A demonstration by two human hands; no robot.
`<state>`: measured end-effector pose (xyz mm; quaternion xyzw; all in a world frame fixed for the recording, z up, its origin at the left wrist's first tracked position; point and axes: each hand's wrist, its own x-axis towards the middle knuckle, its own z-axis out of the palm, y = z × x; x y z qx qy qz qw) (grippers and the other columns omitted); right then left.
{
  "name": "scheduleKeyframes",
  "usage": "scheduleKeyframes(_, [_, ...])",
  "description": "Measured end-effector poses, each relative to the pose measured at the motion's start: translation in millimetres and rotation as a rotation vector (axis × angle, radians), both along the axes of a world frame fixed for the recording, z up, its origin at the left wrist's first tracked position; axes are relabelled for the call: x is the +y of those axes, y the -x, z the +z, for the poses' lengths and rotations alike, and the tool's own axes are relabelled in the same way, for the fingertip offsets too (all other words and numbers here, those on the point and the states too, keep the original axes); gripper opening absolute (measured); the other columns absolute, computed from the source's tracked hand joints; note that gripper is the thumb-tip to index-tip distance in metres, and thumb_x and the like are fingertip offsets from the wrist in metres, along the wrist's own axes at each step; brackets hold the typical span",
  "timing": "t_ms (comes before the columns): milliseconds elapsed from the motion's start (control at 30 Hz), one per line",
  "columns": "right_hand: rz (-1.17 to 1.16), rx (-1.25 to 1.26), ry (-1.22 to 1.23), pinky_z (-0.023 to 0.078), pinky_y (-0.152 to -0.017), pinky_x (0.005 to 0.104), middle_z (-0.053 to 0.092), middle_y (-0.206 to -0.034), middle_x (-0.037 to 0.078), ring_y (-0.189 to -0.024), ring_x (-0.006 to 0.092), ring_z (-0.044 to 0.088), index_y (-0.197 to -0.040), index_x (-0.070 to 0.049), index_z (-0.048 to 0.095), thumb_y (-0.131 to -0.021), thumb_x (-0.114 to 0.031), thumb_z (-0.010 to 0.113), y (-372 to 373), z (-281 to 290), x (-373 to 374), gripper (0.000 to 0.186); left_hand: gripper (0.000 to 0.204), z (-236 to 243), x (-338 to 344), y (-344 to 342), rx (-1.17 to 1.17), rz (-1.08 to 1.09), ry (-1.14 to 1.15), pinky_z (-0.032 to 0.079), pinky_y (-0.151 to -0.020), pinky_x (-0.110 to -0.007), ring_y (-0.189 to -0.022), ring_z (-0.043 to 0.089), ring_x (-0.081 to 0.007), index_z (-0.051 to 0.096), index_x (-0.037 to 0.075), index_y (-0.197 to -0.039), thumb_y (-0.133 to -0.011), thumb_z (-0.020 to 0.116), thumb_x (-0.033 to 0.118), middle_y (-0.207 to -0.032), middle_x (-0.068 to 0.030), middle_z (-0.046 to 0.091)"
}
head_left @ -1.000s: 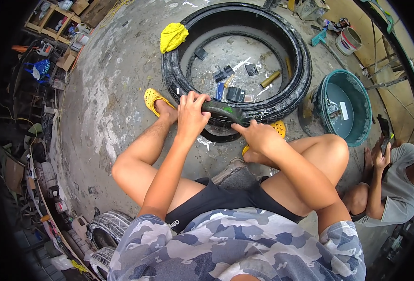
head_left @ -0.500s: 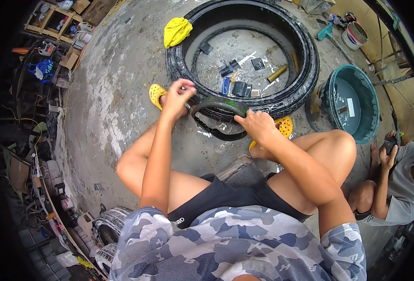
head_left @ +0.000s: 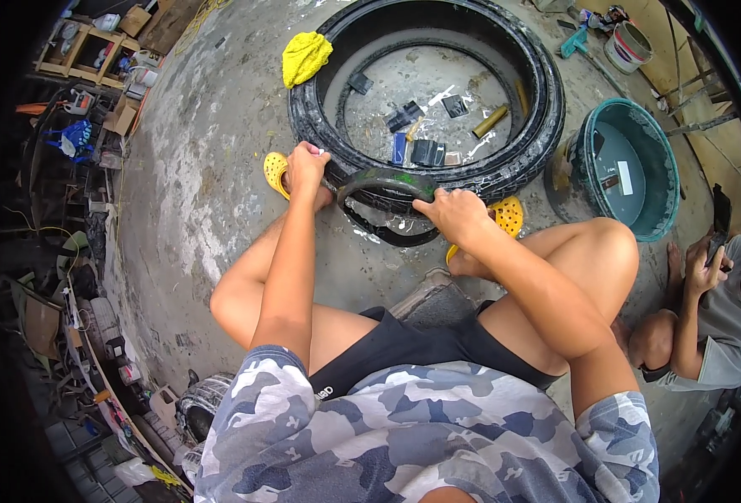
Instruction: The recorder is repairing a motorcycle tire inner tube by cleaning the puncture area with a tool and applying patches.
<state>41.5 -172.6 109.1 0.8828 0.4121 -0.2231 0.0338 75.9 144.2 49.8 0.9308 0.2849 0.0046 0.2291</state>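
Note:
A large black tire (head_left: 542, 109) lies on the concrete floor before me, a yellow cloth (head_left: 306, 59) on its rim. Inside lie several dark rubber pieces, a blue piece (head_left: 399, 149) and a brass-coloured cylinder (head_left: 489, 121). A dark rubber loop with green marks (head_left: 379, 180) rests at the tire's near side. My right hand (head_left: 458, 216) grips the loop's right side. My left hand (head_left: 306, 176) is closed just left of the loop, near the tire's edge; what is in its fingertips is too small to make out.
A teal tub (head_left: 664, 159) of cloudy water stands right, below a white bucket (head_left: 627, 49) and squeegee (head_left: 576, 42). A co-worker (head_left: 710, 335) sits at right holding a dark object. Clutter (head_left: 81, 134) and tires (head_left: 201, 407) line the left. My legs flank the loop.
My left hand left the loop, moved left with fingers raised, then lowered and closed slightly. My right hand stays on the loop. The co-worker's hands shifted.

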Motion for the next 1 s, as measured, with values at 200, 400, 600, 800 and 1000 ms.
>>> scheduleKeyframes(200, [0.004,-0.021,-0.036,0.055,-0.071,0.0347,0.065,-0.104,0.012,-0.091,0.0263,0.070,-0.140,-0.028,0.049,-0.092,-0.014,0.055,0.4,-5.0,-4.3,0.050,0.028,10.8,-6.6,-5.8,0.048,-0.094,-0.018,0.051,-0.075,-0.044,-0.088,0.068,-0.0347,0.062,0.004,-0.089,-0.073,0.076,0.023,-0.090,-0.0182,0.070])
scheduleKeyframes(400, [0.002,-0.046,-0.055,0.056,-0.068,0.0355,0.065,-0.100,0.014,-0.085,0.0269,0.071,-0.137,-0.026,0.051,-0.093,-0.014,0.052,0.3,-9.1,-4.1,0.046,0.020,32.7,-22.5,-12.0,-0.191,-0.378,0.367,0.050,-0.067,-0.030,-0.069,0.060,-0.0139,0.062,0.003,-0.085,-0.070,0.073,0.011,-0.072,-0.0070,0.062])
scheduleKeyframes(600, [0.026,-0.056,-0.050,0.056,-0.068,0.0347,0.065,-0.100,0.013,-0.084,0.0268,0.071,-0.137,-0.027,0.051,-0.094,-0.017,0.051,1.3,-10.8,-1.1,0.045,0.021,100.4,-126.8,-10.0,0.073,-1.082,0.311,0.050,-0.065,-0.030,-0.067,0.059,-0.0162,0.060,-0.002,-0.086,-0.069,0.070,0.006,-0.070,-0.0089,0.061])
scheduleKeyframes(800, [-0.012,0.004,-0.001,0.058,-0.068,0.0377,0.064,-0.112,0.009,-0.098,0.0274,0.069,-0.140,-0.030,0.050,-0.094,-0.017,0.055,0.4,-9.1,4.0,0.047,0.017,89.8,-133.7,-16.2,0.201,-1.208,0.204,0.053,-0.069,-0.032,-0.069,0.065,-0.0208,0.063,-0.002,-0.085,-0.069,0.067,0.003,-0.072,-0.0132,0.065])
scheduleKeyframes(1000, [-0.033,0.018,-0.002,0.059,-0.065,0.0405,0.063,-0.113,0.010,-0.098,0.0284,0.069,-0.139,-0.033,0.050,-0.094,-0.019,0.055,-0.5,-12.2,2.2,0.047,0.018,87.9,-117.6,-17.2,0.217,-1.101,0.318,0.051,-0.068,-0.029,-0.067,0.061,-0.0163,0.063,-0.002,-0.087,-0.070,0.067,0.003,-0.070,-0.0101,0.062])
